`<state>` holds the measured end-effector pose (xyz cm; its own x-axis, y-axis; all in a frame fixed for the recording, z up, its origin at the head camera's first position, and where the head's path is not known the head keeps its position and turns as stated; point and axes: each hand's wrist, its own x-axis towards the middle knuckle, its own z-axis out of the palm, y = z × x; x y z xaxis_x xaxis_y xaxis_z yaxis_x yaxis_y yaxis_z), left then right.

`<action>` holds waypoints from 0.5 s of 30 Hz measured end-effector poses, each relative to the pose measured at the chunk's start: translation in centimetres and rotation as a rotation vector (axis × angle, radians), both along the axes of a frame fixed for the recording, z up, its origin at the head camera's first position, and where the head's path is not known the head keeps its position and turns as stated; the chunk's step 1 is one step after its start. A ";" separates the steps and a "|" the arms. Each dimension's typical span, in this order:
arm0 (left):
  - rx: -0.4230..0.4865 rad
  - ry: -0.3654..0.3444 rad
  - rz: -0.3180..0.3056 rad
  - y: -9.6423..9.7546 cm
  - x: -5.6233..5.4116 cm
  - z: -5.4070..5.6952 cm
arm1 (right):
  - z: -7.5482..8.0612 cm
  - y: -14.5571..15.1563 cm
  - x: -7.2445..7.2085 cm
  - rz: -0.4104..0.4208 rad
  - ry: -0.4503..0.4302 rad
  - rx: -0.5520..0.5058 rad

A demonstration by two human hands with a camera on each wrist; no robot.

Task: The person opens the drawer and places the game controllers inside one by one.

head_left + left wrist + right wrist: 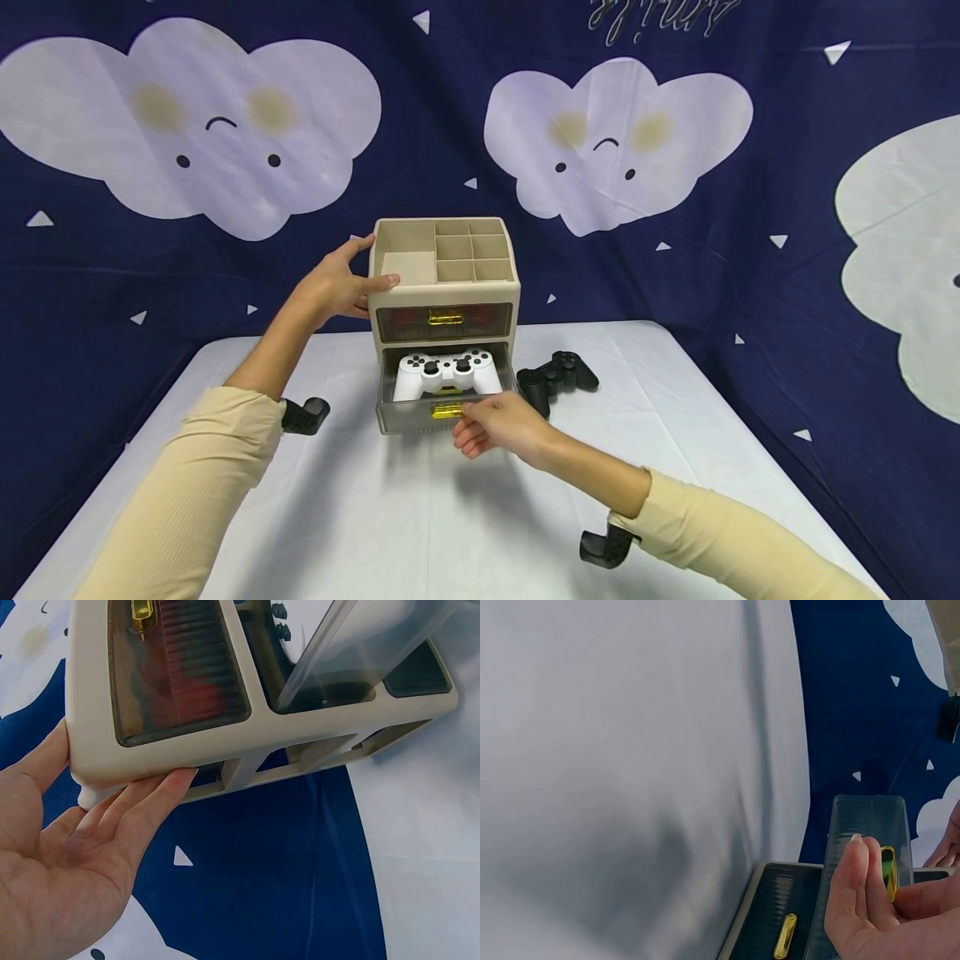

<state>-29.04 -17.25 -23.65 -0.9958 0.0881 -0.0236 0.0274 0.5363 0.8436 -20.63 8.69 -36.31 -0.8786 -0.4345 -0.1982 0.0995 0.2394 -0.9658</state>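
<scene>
A beige desk organizer [444, 293] with open compartments on top and smoky see-through drawers stands on the table. Its middle drawer [412, 417] is pulled out, and a white game controller [447, 372] lies in it. My right hand [498, 425] pinches that drawer's gold handle [446, 411] between thumb and fingers. At the organizer's upper left corner my left hand [333, 283] holds on, thumb over the top rim and fingers against the side wall. The upper drawer [184, 675] is closed, with something reddish inside. In the right wrist view the lowest drawer [769, 907] appears closed.
Just right of the organizer, a black game controller [558, 375] lies on the white tablecloth [420, 533]. Behind the table hangs a dark blue curtain [427, 108] printed with clouds and small triangles.
</scene>
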 end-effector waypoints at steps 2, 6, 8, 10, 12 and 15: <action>0.004 -0.001 0.002 0.0 0.0 0.0 | 0.0 -0.1 -0.2 -0.003 0.001 0.000; -0.005 0.002 0.011 0.0 -0.1 -0.1 | 0.1 -0.3 -0.7 -0.013 -0.001 0.001; -0.011 0.005 0.013 0.0 -0.1 -0.2 | 0.1 -0.4 -0.9 -0.020 -0.003 0.005; -0.012 0.007 0.014 0.0 -0.2 -0.2 | 0.0 -0.5 -1.2 -0.025 -0.007 0.004; -0.009 0.008 0.014 0.0 -0.2 -0.2 | -0.1 -0.5 -1.4 -0.028 -0.005 0.002; -0.011 0.010 0.015 0.0 -0.3 -0.3 | -0.1 -0.7 -1.8 -0.036 -0.008 -0.009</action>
